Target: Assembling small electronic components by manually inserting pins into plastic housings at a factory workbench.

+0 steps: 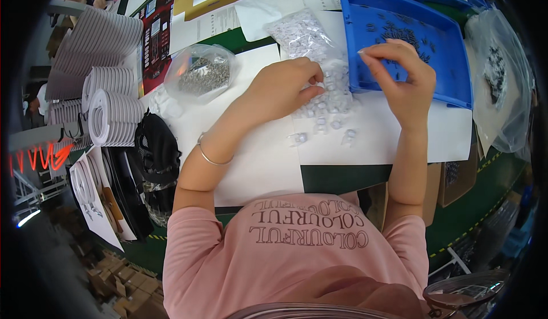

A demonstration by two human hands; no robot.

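My left hand [285, 88] is bent over a loose pile of small clear-and-white plastic parts [338, 99]. Its thumb and fingers are closed around one such small white plastic part at the pile's edge. My right hand [406, 79] is raised over the near left portion of a blue tray [365, 85] that holds many small dark metal pieces [402, 33]. Thumb and forefinger of that hand meet in a pinch; whatever is between them is too small to make out. A few single plastic parts [298, 139] lie nearer to me on white paper [365, 145].
Behind the pile lies a clear bag of small white parts [302, 33]. To its left sits an open bag of small metal pieces [204, 76]. Stacked white rings [114, 116] and a black mesh item [157, 147] line the left side. Another plastic bag [499, 79] rests at the right.
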